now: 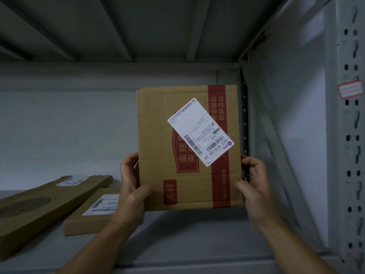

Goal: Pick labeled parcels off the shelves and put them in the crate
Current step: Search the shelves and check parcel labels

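Box [189, 149] held upright above shelf [177, 244], white label [200, 132] facing out. Left hand [131, 189] and right hand [254, 186] clamped on lower edges. Two flat parcels [49, 196] lying left.

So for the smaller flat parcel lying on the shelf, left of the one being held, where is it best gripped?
Probably by its two long side edges, coming from the front. The flat parcel lies label-up on the shelf, too low for a top pinch. Its left edge sits close to the long box, so slide it forward first.
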Demonstrator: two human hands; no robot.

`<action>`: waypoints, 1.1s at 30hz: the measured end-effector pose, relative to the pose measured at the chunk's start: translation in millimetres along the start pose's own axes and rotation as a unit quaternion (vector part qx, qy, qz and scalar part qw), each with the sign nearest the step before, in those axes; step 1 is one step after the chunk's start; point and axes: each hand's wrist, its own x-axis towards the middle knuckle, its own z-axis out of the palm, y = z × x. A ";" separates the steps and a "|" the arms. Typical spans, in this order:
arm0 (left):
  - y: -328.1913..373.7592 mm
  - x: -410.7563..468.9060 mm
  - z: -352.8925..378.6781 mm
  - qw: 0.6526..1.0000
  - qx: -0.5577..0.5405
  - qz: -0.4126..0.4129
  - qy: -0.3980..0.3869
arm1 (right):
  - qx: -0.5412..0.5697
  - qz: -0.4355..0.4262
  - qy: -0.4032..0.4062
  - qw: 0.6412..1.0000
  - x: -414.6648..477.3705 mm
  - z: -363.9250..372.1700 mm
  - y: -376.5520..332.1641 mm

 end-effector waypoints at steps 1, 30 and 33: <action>0.0 0.0 0.0 1.000 0.001 0.002 -0.002 | 0.001 -0.001 0.000 1.000 0.5 0.4 0.0; 3.0 -2.4 9.4 0.993 0.068 -0.096 -0.004 | -0.024 0.077 -0.039 0.996 -1.5 7.0 -14.3; 1.3 -0.5 13.8 0.986 0.117 -0.109 0.035 | -0.073 0.099 -0.008 0.992 2.5 10.7 -14.0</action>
